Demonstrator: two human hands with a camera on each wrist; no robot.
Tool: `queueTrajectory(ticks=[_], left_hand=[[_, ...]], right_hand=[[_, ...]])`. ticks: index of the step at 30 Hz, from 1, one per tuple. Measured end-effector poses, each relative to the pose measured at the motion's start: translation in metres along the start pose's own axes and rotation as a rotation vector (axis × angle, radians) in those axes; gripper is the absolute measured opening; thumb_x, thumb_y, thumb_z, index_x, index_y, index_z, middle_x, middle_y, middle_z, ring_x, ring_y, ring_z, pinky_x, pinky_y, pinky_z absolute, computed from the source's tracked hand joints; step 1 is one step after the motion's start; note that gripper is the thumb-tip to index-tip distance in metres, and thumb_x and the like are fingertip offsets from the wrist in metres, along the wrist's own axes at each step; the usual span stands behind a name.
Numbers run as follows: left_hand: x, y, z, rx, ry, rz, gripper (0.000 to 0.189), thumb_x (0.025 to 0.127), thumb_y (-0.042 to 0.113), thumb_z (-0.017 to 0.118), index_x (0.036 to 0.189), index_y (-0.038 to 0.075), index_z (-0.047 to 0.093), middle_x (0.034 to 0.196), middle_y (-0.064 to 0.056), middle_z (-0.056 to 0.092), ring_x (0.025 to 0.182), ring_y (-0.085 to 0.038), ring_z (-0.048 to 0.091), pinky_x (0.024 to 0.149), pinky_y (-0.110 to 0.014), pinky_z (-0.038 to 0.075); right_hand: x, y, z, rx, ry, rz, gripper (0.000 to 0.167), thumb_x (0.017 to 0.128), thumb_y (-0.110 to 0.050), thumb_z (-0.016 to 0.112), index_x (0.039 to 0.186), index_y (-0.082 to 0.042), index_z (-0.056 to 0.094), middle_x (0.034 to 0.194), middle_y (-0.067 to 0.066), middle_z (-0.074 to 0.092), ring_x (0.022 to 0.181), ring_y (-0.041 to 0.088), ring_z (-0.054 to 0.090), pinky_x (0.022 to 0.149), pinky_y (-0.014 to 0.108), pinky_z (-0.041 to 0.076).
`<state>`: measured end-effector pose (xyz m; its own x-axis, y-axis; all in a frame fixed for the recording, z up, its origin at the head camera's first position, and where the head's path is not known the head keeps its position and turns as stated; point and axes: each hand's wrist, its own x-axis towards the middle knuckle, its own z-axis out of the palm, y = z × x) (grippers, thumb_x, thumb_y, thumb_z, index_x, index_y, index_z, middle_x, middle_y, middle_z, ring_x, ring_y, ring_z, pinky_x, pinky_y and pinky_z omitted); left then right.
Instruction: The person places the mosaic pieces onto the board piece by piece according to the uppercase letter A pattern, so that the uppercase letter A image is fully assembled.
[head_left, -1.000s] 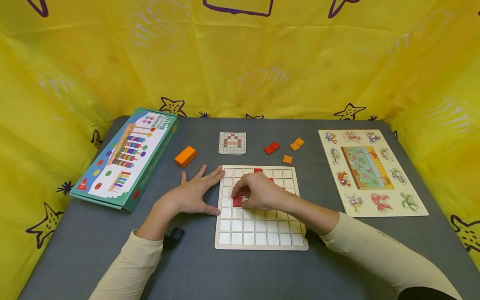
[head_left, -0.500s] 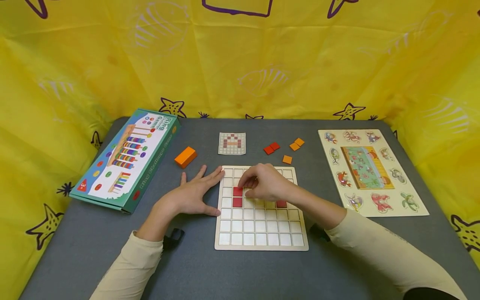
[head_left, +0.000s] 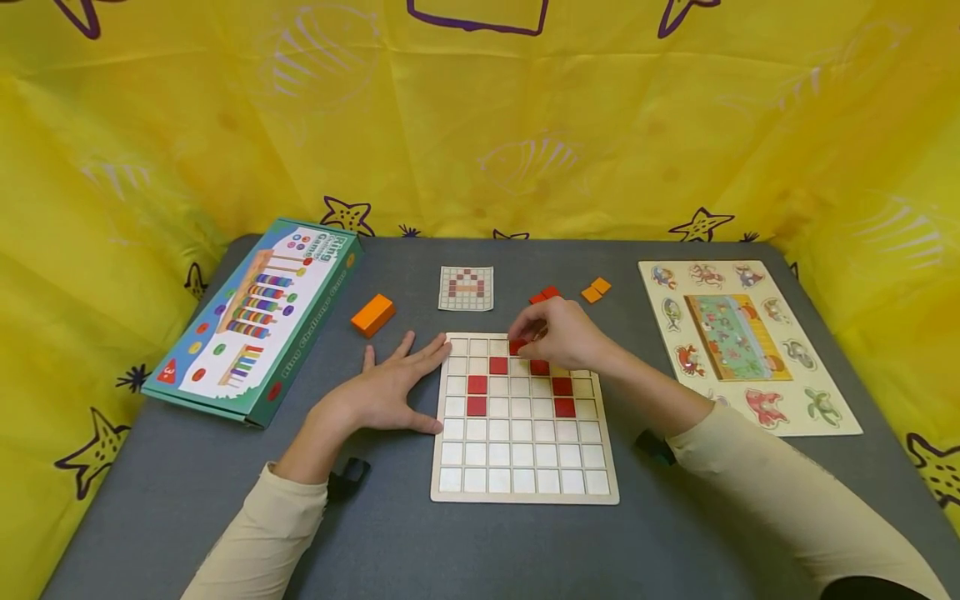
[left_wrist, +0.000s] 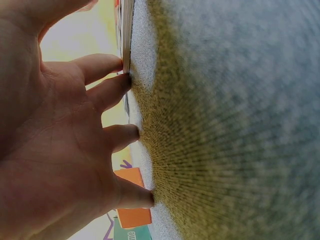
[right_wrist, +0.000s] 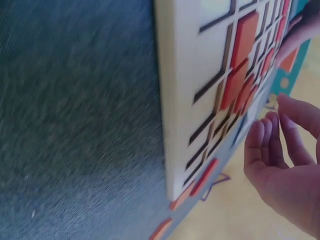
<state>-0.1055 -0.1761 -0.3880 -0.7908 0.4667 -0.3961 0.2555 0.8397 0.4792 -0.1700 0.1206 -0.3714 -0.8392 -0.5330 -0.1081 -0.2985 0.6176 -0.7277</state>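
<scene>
A square wooden grid board (head_left: 525, 494) lies on the table, with several red square tiles (head_left: 476, 406) set in its cells in an arch shape. My left hand (head_left: 386, 392) is spread flat beside the board, its thumb and index finger against the left edge. In the left wrist view, its fingertips (left_wrist: 131, 80) rest on the table and board edge. Above the top rows hovers my right hand (head_left: 558, 333), next to the topmost red tile (head_left: 517, 347). Its fingers (right_wrist: 256, 142) are loosely bent, apart from the board, with nothing seen between them.
Behind the board lie a pattern card (head_left: 466, 288), loose red tiles (head_left: 550, 292) and orange tiles (head_left: 596, 289). An orange block (head_left: 372, 315) sits near the left hand. A game box (head_left: 258, 321) stands at left, and a sea-animal puzzle board (head_left: 780, 404) lies at right.
My right hand has moved from the left cells up and right toward the board's top edge, uncovering red tiles and now hiding the nearest loose orange tile. The left hand has stayed put.
</scene>
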Motion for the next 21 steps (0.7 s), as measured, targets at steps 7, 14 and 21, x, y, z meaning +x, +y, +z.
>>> queueTrajectory(ticks=[7, 14, 21], left_hand=[[0.000, 0.000, -0.001, -0.001, 0.004, 0.002, 0.116, 0.080, 0.052, 0.087, 0.169, 0.029, 0.016, 0.177, 0.007, 0.005, 0.162, -0.042, -0.006, 0.111, -0.084, -0.013], [0.000, 0.000, -0.002, 0.002, 0.004, 0.010, 0.116, 0.080, 0.052, 0.087, 0.169, 0.029, 0.015, 0.177, 0.007, 0.006, 0.162, -0.042, -0.006, 0.111, -0.084, -0.012], [0.001, 0.000, -0.003, -0.002, -0.005, 0.012, 0.116, 0.081, 0.052, 0.086, 0.169, 0.029, 0.015, 0.177, 0.007, 0.005, 0.162, -0.041, -0.006, 0.111, -0.084, -0.013]], right_hand=[[0.005, 0.015, -0.010, 0.003, 0.053, 0.016, 0.015, 0.084, 0.000, 0.080, 0.098, -0.007, 0.081, 0.093, 0.007, 0.075, 0.086, 0.020, 0.067, 0.081, 0.035, 0.056], [0.009, 0.025, -0.023, 0.008, 0.117, 0.088, 0.019, 0.083, 0.001, 0.080, 0.101, -0.006, 0.080, 0.101, 0.010, 0.076, 0.091, 0.024, 0.066, 0.084, 0.036, 0.055], [0.014, 0.035, -0.033, -0.033, 0.177, 0.129, 0.021, 0.081, -0.002, 0.082, 0.102, -0.005, 0.080, 0.097, 0.013, 0.075, 0.091, 0.025, 0.066, 0.080, 0.033, 0.051]])
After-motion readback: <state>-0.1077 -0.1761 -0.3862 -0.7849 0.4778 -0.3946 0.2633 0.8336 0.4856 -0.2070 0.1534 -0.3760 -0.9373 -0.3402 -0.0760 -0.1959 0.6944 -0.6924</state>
